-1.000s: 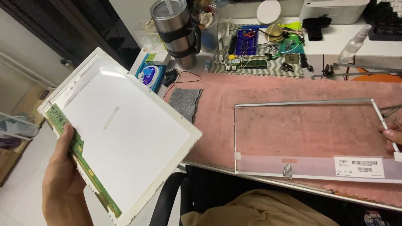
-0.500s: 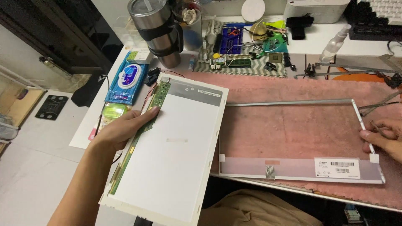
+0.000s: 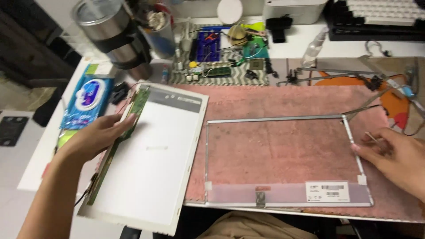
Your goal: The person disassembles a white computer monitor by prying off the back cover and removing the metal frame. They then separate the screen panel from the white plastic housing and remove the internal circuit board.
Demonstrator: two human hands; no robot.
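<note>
Cluttered white desk with a pink mat across the middle. White display panel lies left of centre, long axis running top to bottom of frame, lower end hanging off the desk edge. Left hand grasps its left long edge, fingers over the green circuit strip. Thin metal frame lies just right of the panel, flat on the mat. Right hand rests fingertips on the frame's right rail, loosely, not clenched. Steel tumbler upper left.
</note>
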